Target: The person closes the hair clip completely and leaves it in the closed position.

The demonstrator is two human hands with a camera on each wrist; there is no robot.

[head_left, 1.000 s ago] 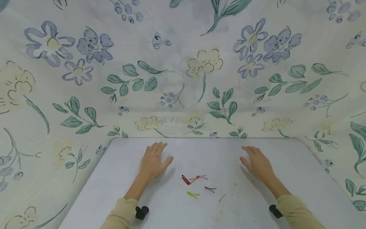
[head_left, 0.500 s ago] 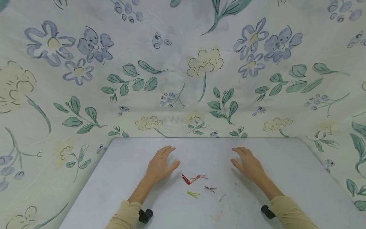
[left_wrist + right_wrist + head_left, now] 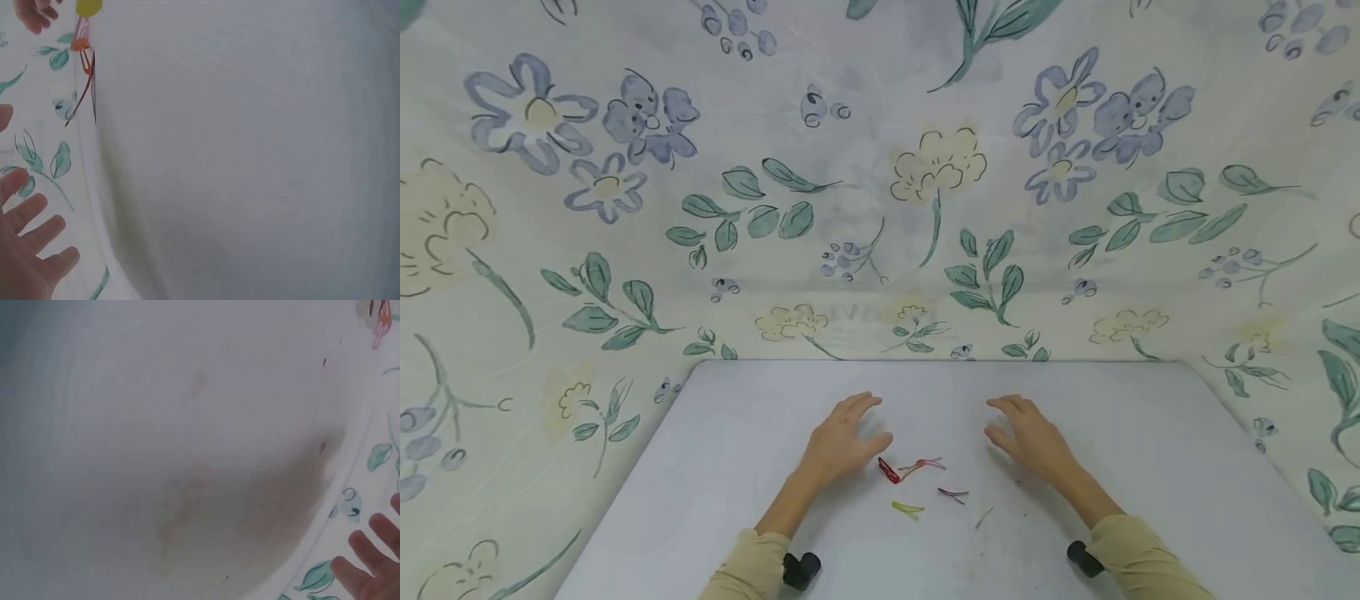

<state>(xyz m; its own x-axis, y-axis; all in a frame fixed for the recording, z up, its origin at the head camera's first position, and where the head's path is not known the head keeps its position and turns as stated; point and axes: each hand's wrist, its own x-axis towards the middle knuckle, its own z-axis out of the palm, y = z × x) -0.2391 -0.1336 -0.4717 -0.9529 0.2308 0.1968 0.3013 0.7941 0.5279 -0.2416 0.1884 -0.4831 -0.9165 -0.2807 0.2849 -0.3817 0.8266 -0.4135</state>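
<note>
Small snap hair clips lie in a loose group on the white table: a red clip (image 3: 888, 471), an orange-and-pink clip (image 3: 921, 465) touching or nearly touching it, a dark red clip (image 3: 953, 496), a yellow-green clip (image 3: 907, 508) and a thin greyish clip (image 3: 984, 517). My left hand (image 3: 844, 440) hovers just left of the red clip, fingers spread and holding nothing. Over the table to the right of the group is my right hand (image 3: 1030, 437), its fingers apart and nothing in them. Each wrist view shows only part of its own hand at a lower corner.
The white table (image 3: 737, 400) has rounded far corners and a few faint stains near its front. Behind and beside it hangs a floral cloth (image 3: 865, 192). A black device sits at the left wrist (image 3: 801, 571) and another at the right wrist (image 3: 1085, 558).
Both hands have moved inward, toward each other and slightly nearer me, closing in on the hair clips. The clips have stayed where they were.
</note>
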